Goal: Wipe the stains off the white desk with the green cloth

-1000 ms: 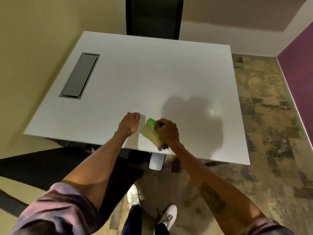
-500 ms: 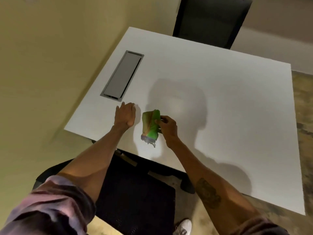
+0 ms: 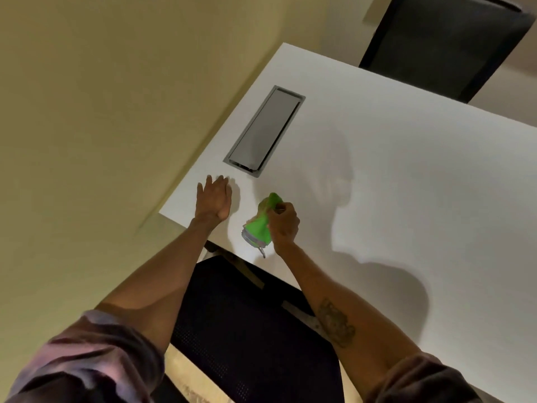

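The white desk (image 3: 406,175) fills the right and middle of the head view. My right hand (image 3: 283,223) grips the bunched green cloth (image 3: 260,225) near the desk's front left corner; the cloth is pressed on the desktop, with a grey hem and a small loop at its near end. My left hand (image 3: 214,197) lies flat on the desk, fingers apart, a little left of the cloth and close to the left edge. I cannot make out any stains on the surface.
A grey cable hatch (image 3: 263,132) is set into the desk just beyond my hands. A black mesh chair (image 3: 255,330) stands under the front edge. Another dark chair (image 3: 444,39) is at the far side. A beige wall (image 3: 101,112) runs along the left.
My view has swung left and closer to the desk's front left corner. Both hands with the cloth have shifted toward the cable hatch; the left hand now lies flat rather than curled.
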`<action>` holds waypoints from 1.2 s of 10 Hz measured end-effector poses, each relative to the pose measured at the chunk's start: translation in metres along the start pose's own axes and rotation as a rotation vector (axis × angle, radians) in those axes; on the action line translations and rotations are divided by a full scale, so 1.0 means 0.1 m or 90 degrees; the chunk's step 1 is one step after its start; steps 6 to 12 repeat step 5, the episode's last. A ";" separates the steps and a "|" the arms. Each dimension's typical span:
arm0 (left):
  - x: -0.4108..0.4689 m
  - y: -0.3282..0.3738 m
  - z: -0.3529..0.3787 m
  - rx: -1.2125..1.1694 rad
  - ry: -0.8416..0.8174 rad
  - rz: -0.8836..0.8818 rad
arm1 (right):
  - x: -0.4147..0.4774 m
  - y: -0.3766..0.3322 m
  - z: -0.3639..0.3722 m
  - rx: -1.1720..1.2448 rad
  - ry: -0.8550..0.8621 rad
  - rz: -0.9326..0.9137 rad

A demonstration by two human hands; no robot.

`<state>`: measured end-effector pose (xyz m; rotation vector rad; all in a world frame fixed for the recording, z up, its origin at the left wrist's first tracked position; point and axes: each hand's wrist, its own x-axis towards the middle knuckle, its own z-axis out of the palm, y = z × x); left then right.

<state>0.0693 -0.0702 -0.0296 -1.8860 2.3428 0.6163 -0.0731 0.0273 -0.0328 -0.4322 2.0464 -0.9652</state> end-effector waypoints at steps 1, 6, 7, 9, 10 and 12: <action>-0.02 -0.15 -0.02 -0.010 -0.015 0.006 | -0.01 -0.08 0.19 0.017 -0.058 0.014; -0.11 0.03 -0.19 -0.004 -0.046 0.057 | -0.08 -0.31 -0.24 0.119 -0.050 -0.071; -0.11 0.03 -0.19 -0.004 -0.046 0.057 | -0.08 -0.31 -0.24 0.119 -0.050 -0.071; -0.11 0.03 -0.19 -0.004 -0.046 0.057 | -0.08 -0.31 -0.24 0.119 -0.050 -0.071; -0.11 0.03 -0.19 -0.004 -0.046 0.057 | -0.08 -0.31 -0.24 0.119 -0.050 -0.071; -0.11 0.03 -0.19 -0.004 -0.046 0.057 | -0.08 -0.31 -0.24 0.119 -0.050 -0.071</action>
